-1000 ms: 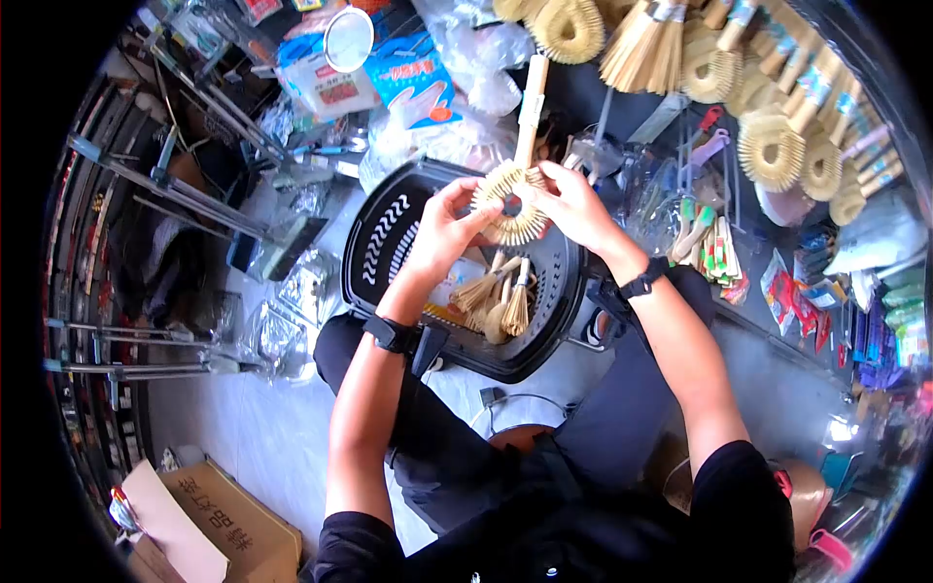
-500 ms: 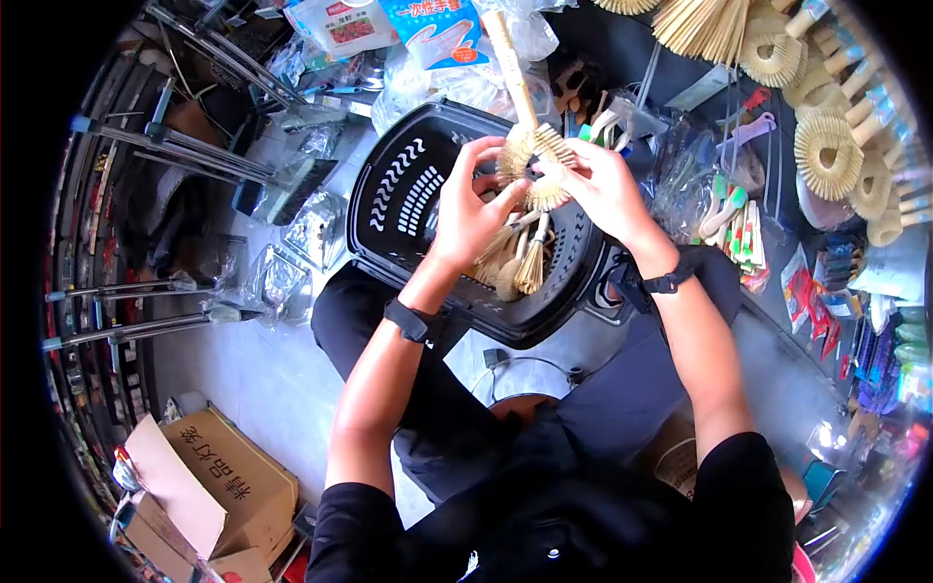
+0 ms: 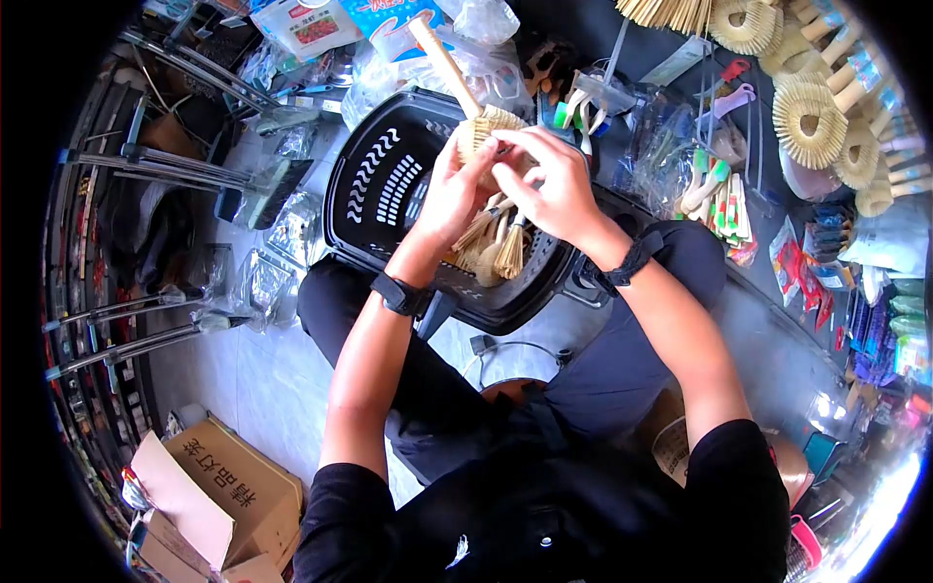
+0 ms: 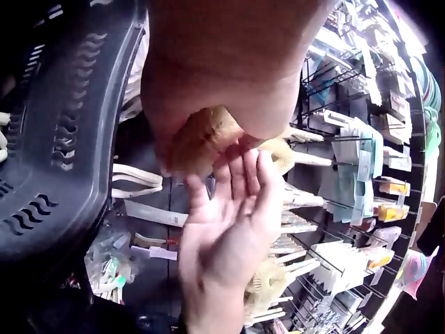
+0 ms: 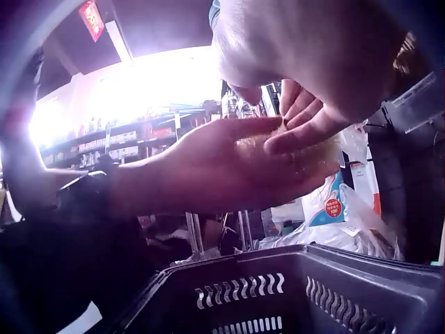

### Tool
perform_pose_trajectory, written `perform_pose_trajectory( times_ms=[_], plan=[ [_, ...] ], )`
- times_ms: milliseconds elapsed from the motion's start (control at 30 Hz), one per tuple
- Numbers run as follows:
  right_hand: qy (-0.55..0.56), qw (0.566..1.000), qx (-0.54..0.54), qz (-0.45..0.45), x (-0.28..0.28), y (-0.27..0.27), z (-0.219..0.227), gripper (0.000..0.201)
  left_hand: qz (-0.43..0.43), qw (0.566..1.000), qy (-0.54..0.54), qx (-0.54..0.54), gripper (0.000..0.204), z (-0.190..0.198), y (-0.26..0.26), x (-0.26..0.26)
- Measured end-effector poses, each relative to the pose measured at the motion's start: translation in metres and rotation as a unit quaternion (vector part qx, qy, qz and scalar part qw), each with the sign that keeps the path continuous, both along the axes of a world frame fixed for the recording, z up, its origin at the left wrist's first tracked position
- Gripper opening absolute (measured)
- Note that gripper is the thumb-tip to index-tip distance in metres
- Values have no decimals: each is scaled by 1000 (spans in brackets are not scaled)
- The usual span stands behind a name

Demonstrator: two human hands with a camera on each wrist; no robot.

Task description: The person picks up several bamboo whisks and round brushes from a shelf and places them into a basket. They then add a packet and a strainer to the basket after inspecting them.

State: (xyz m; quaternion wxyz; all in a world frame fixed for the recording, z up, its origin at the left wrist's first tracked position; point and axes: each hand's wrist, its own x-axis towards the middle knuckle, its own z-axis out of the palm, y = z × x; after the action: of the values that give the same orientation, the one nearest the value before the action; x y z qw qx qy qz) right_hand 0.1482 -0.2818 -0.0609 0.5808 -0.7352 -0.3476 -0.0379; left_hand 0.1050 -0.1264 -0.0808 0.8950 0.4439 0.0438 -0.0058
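While the left hand point(image 3: 450, 196) is gripping the bristled head of a wooden-handled brush point(image 3: 474, 120), the right hand point(image 3: 554, 189) is meeting that head with bent fingers; whether it is pinching cannot be told. Both hands are keeping the brush tilted over a black basket point(image 3: 496, 317), where smaller brushes point(image 3: 511, 255) are lying. Round brushes point(image 3: 810, 121) are resting at far right.

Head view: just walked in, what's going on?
A person sits over a black plastic basket, holding a wooden-handled bristle brush above it. The left hand grips the brush head; the right hand's fingers are up against it, though whether they pinch it is hard to tell. Several whisk-style brushes already lie in the basket, and more ring-headed brushes are at the right.
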Motion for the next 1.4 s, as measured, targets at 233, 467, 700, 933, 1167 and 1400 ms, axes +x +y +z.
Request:
perform_pose_trajectory(
  times_ms=[233, 467, 700, 933, 1167, 1400],
  plan=[
    [33, 998, -39, -36, 26, -8, -6, 39, -20, 999, 24, 19, 28, 4, 8, -3],
    [304, 948, 69, 61, 33, -14, -10, 18, -45, 989, 42, 138, 39, 8, 15, -2],
    [302, 942, 127, 68, 32, -13, -18, 20, 16, 977, -40, 209, 37, 4, 13, 1],
    [376, 914, 96, 120, 30, -12, -11, 22, 1, 982, -25, 189, 40, -3, 13, 1],
    [321, 945, 30, 50, 35, -5, -32, 19, 80, 855, -60, 509, 44, -17, 10, 1],
    [182, 982, -29, 33, 21, 3, -23, 23, -87, 983, 98, 128, 64, -15, 16, 1]
  ],
)
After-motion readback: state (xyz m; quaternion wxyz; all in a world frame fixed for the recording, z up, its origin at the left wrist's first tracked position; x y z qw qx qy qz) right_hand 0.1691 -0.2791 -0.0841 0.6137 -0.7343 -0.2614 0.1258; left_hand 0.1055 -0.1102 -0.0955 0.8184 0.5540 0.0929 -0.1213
